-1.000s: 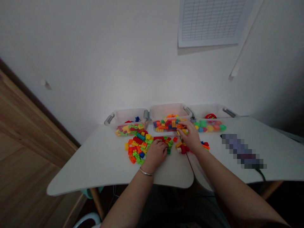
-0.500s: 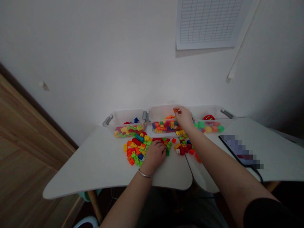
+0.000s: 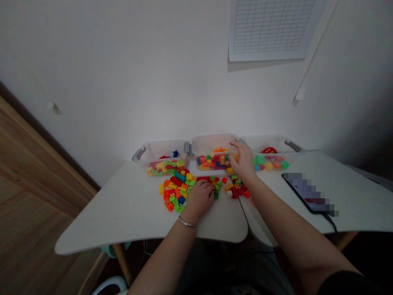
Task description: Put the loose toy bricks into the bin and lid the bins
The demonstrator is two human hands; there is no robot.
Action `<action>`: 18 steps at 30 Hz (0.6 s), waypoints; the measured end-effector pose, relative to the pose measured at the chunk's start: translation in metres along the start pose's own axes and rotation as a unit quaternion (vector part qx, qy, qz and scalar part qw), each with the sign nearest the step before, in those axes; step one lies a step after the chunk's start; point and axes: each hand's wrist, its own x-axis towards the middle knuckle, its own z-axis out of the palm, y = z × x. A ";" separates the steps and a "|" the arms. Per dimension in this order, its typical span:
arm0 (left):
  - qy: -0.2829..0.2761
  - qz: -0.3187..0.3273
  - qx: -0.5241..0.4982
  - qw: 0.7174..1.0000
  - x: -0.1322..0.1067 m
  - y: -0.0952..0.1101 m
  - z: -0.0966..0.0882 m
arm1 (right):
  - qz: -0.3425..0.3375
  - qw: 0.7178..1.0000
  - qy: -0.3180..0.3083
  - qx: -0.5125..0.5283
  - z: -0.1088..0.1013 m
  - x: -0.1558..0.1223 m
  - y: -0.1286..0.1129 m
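Bricks of multicoloured studded plastic (image 3: 178, 190) lay loose, centre-frame; clear plastic bin (image 3: 211, 143) above was part-filled. My right hand (image 3: 244, 162) was wide, seemingly empty; left hand (image 3: 201, 197) curled, grip unclear.

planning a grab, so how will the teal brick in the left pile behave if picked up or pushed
The teal brick looks like moulded plastic, so probably stiff and light. Its blocky shape suggests it would slide rather than roll. Pushing it would likely nudge the loose bricks around it.
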 end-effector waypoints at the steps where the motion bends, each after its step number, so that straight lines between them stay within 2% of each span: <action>1: 0.001 0.000 0.001 1.000 0.000 0.000 0.000 | 0.005 1.000 0.020 -0.003 -0.006 -0.010 0.002; 3: 0.002 0.003 0.003 1.000 0.000 0.000 0.000 | 0.036 0.998 0.052 -0.016 -0.014 -0.034 0.010; 6: 0.005 0.012 0.002 1.000 -0.001 -0.001 0.001 | 0.069 0.995 0.059 -0.048 -0.020 -0.070 0.033; 9: 0.015 0.010 0.000 1.000 -0.001 0.000 0.002 | 0.090 0.990 0.019 -0.103 -0.020 -0.097 0.054; 13: 0.033 -0.011 0.010 0.999 -0.002 0.003 0.001 | 0.125 0.977 -0.040 -0.169 -0.017 -0.115 0.067; 18: 0.062 0.003 0.020 0.998 -0.002 0.007 -0.003 | 0.181 0.967 -0.074 -0.166 -0.012 -0.121 0.070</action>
